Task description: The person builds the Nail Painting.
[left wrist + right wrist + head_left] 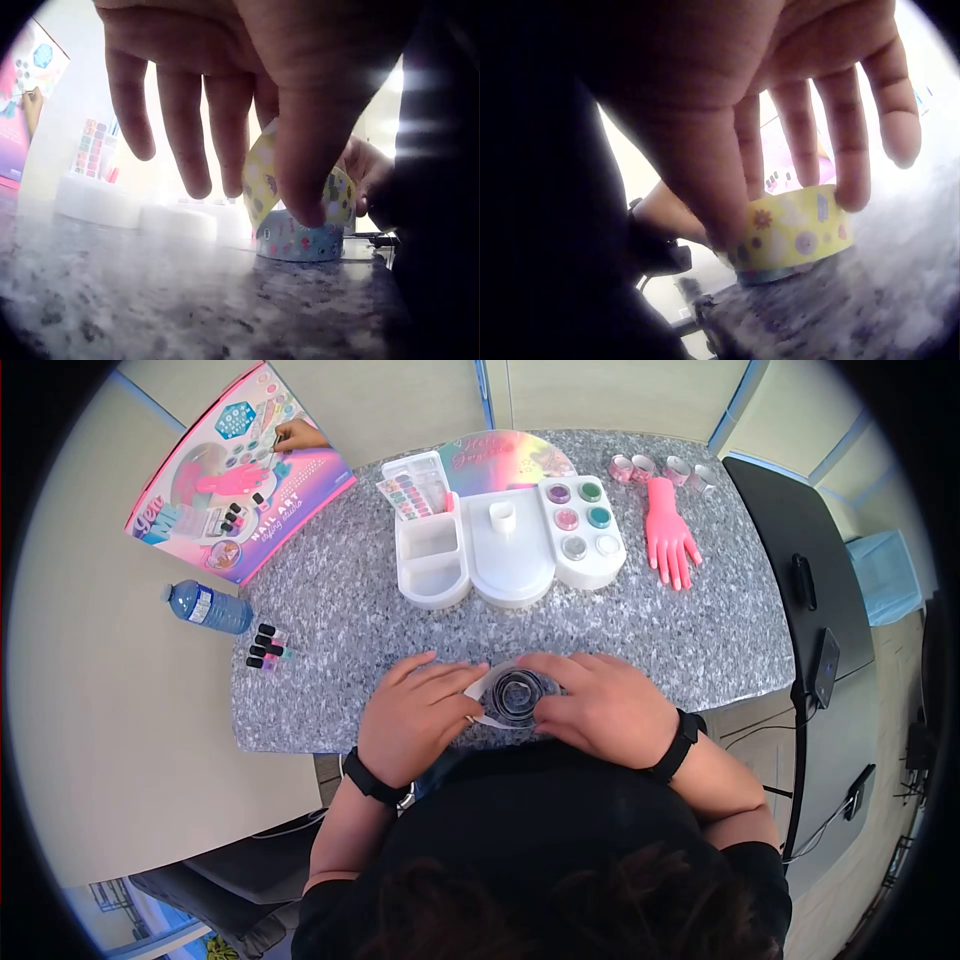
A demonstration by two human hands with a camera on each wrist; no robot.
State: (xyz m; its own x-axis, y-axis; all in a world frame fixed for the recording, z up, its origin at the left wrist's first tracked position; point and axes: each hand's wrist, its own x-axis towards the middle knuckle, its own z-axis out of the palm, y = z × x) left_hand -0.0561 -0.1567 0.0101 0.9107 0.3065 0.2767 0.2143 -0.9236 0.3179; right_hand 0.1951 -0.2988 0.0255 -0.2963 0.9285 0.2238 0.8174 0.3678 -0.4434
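Near the table's front edge, a coiled roll of patterned tape [518,696] stands between my two hands. Its outer yellow strip [795,234] carries flowers and dots; a blue patterned band [298,244] sits lower, close over the tabletop. My left hand [415,715] pinches the yellow strip on the roll's left side, the thumb in front and the other fingers stretched out beyond. From the right, my right hand [615,710] grips the roll between thumb and fingers. Seen from above, a pale loop of strip bows out around the dark inner coils.
Behind stands a white nail-studio tray [512,560] with glitter pots [567,518]. Right of it lie a pink model hand [668,535] and several pink tape rolls [660,470]. Nail polish bottles [268,648], a water bottle [210,608] and a nail art box [240,475] are at left.
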